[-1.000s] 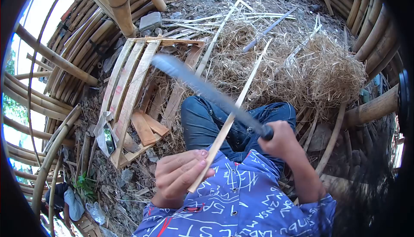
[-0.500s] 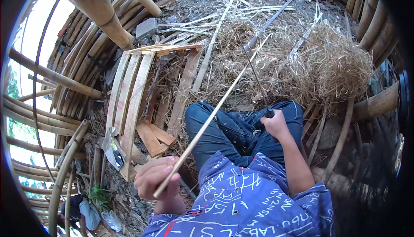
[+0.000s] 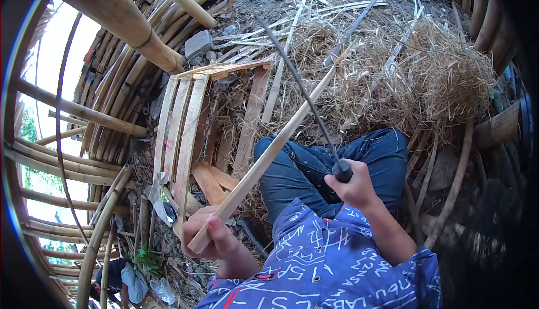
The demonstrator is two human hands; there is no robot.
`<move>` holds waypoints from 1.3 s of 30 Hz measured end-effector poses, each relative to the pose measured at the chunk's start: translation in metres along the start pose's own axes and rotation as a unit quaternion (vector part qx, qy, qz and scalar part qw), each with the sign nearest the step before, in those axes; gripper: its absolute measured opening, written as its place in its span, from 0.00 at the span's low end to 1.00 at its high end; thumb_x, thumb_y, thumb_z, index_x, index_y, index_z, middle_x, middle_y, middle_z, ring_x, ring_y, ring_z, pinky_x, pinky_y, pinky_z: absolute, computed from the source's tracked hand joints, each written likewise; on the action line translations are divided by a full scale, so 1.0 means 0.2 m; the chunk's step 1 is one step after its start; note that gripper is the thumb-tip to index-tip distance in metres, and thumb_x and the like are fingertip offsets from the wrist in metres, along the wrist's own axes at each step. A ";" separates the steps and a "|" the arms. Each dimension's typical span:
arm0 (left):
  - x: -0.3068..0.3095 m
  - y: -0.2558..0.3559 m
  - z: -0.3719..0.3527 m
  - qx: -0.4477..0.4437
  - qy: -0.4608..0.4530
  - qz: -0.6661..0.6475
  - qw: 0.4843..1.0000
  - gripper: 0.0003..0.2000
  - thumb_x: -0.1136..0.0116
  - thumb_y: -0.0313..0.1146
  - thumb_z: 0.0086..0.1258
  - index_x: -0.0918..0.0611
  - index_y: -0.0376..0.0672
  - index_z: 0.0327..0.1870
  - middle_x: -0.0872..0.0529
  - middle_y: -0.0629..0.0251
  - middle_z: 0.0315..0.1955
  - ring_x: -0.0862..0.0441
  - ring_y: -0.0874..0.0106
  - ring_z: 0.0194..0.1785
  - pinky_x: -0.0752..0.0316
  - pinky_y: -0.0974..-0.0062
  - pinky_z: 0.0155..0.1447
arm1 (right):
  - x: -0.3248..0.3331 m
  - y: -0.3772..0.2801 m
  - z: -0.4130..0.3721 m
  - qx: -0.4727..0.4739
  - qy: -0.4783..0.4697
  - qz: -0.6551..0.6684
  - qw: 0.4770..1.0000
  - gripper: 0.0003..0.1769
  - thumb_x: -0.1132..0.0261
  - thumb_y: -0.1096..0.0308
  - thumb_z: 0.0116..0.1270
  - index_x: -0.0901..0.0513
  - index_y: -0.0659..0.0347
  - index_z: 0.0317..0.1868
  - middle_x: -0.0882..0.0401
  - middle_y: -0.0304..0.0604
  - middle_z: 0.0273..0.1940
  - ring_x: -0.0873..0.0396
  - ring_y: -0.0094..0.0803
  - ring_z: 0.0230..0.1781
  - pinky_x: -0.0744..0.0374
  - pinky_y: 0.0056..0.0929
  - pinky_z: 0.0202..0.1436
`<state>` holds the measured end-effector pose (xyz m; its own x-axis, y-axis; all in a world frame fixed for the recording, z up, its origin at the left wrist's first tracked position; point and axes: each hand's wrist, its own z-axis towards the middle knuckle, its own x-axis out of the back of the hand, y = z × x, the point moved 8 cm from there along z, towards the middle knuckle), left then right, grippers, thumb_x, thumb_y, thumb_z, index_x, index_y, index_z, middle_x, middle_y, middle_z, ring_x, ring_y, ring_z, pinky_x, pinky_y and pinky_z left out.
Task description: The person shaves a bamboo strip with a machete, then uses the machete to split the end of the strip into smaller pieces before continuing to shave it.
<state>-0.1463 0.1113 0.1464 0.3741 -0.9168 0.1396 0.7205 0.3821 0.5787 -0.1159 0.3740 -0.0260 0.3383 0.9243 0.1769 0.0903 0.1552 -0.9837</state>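
My left hand is closed round the near end of a long pale bamboo strip, which slants up and away to the right. In my right hand is the dark handle of a long thin-bladed knife. Its blade points up and to the left, crossing the strip's far part in view; whether they touch I cannot tell. Both hands are over my lap, in front of the blue patterned shirt.
A slatted wooden crate stands at the left of my knees. Curly shavings lie heaped beyond my legs, with loose strips among them. Bamboo poles rise at the left. Part of another person shows at the lower left.
The knife and my right hand have risen, and the blade now crosses the strip. My left hand has turned the strip so that its broader face shows. The view has shifted slightly.
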 end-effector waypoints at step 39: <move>-0.29 0.28 -0.11 -0.011 -0.402 -0.197 0.894 0.17 0.45 0.25 0.65 0.39 0.43 0.20 0.35 0.65 0.13 0.35 0.68 0.11 0.42 0.70 0.15 | 0.13 -0.10 -0.03 -0.081 -0.126 -0.082 0.985 0.25 0.22 0.52 0.49 0.24 0.64 0.19 0.31 0.32 0.15 0.35 0.16 0.19 0.34 0.25 0.21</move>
<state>-0.1150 0.1888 0.1518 -0.4460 -0.7638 0.4666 0.7183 0.0055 0.6957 -0.1037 0.3923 -0.0016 0.0655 0.9519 0.2994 0.2786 0.2707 -0.9215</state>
